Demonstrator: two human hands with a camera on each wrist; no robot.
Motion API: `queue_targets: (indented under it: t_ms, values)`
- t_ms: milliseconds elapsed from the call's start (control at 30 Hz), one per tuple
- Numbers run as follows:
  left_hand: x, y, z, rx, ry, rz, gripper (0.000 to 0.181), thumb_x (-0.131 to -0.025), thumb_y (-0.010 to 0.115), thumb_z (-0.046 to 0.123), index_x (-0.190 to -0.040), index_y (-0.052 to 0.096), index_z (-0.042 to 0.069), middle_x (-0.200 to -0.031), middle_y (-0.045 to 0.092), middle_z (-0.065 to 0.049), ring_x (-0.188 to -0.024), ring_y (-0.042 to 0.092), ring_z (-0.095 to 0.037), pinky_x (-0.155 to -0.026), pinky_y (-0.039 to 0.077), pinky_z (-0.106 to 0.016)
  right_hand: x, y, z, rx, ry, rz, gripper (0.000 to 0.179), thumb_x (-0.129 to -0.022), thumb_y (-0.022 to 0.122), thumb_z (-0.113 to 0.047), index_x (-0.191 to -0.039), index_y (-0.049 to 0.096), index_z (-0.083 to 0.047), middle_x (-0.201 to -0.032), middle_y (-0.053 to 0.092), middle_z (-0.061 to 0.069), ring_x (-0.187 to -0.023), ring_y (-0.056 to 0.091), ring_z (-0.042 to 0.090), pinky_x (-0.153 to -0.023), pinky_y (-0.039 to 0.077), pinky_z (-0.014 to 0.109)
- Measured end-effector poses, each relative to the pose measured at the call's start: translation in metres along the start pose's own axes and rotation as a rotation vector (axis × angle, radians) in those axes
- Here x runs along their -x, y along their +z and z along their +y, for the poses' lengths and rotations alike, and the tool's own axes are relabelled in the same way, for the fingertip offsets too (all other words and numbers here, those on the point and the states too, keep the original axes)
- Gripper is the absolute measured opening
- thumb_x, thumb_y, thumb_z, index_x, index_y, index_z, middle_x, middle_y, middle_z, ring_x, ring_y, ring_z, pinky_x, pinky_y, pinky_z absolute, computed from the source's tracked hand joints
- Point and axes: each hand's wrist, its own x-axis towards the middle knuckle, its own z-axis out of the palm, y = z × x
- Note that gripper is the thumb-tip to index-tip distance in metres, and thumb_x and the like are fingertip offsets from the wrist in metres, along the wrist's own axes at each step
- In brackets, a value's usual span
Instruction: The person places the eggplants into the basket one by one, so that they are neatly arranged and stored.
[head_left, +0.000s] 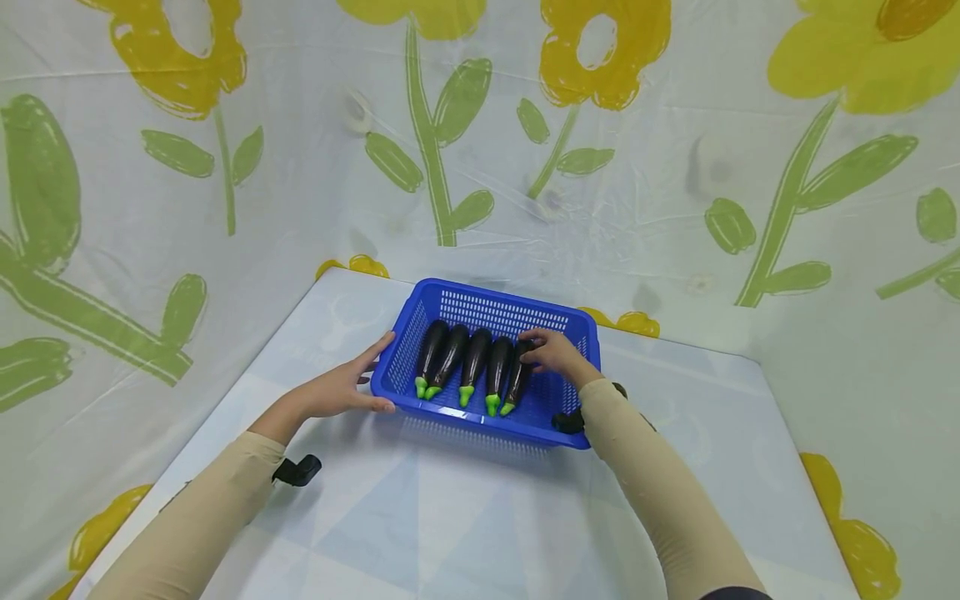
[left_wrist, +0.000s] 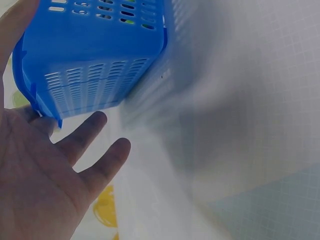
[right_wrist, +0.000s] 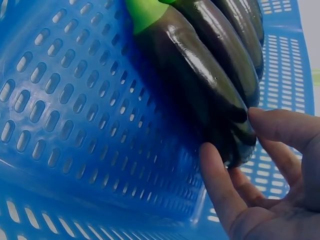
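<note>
A blue perforated plastic basket (head_left: 480, 420) stands on the table and holds several dark purple eggplants (head_left: 476, 358), laid side by side with their green stem ends toward me. At the basket's left side my left hand (head_left: 337, 387) touches the rim with spread fingers, the thumb near the front corner. The left wrist view shows this hand (left_wrist: 40, 170) against the outside of the basket, two fingers extended. Inside the basket my right hand (head_left: 555, 354) holds the far, rounded end of the rightmost eggplant (right_wrist: 190, 75) between thumb and fingers.
A pale patterned cloth covers the table (head_left: 450, 517). Behind and beside it hangs a white curtain (head_left: 285, 192) printed with yellow flowers and green leaves. Black wrist-worn devices (head_left: 298, 472) sit at both sleeves. The basket floor (right_wrist: 90, 115) right of the eggplants is bare.
</note>
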Motion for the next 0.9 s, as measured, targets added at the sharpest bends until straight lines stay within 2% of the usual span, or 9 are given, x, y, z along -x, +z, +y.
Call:
queue_targets:
  t_ms: [300, 633, 733, 900]
  values:
    - [-0.001, 0.001, 0.001, -0.008, 0.0, 0.001, 0.11, -0.073, 0.075, 0.047, -0.146, -0.006, 0.041, -0.156, 0.002, -0.009, -0.135, 0.023, -0.044, -0.101, 0.029, -0.062, 0.003, -0.004, 0.0, -0.013, -0.006, 0.028, 0.043, -0.085, 0.063, -0.003, -0.128, 0.056, -0.008, -0.133, 0.044, 0.02, -0.107, 0.057, 0.033, -0.085, 0.052, 0.041]
    - [0.001, 0.001, 0.001, -0.019, -0.002, 0.001, 0.108, -0.076, 0.074, 0.04, -0.147, -0.007, 0.039, -0.156, 0.004, -0.011, -0.135, 0.024, -0.044, -0.101, 0.029, -0.062, 0.007, -0.008, -0.003, 0.036, -0.01, 0.073, 0.042, -0.086, 0.063, -0.004, -0.126, 0.058, -0.012, -0.135, 0.045, 0.018, -0.102, 0.06, 0.03, -0.083, 0.053, 0.039]
    - [0.005, 0.0, 0.008, -0.013, 0.001, 0.001, 0.107, -0.078, 0.074, 0.038, -0.148, -0.007, 0.035, -0.156, 0.003, -0.012, -0.134, 0.023, -0.045, -0.101, 0.028, -0.063, 0.007, -0.01, -0.005, 0.03, -0.03, 0.083, 0.041, -0.086, 0.063, -0.004, -0.126, 0.058, -0.013, -0.134, 0.047, 0.017, -0.104, 0.059, 0.029, -0.083, 0.053, 0.038]
    - [0.014, -0.004, 0.028, 0.003, -0.009, -0.019, 0.107, -0.078, 0.073, 0.038, -0.15, -0.004, 0.025, -0.155, 0.002, -0.016, -0.134, 0.022, -0.047, -0.102, 0.028, -0.062, 0.01, -0.014, -0.01, -0.01, -0.065, 0.076, 0.04, -0.088, 0.061, -0.004, -0.127, 0.057, -0.012, -0.135, 0.047, 0.016, -0.109, 0.057, 0.031, -0.088, 0.05, 0.042]
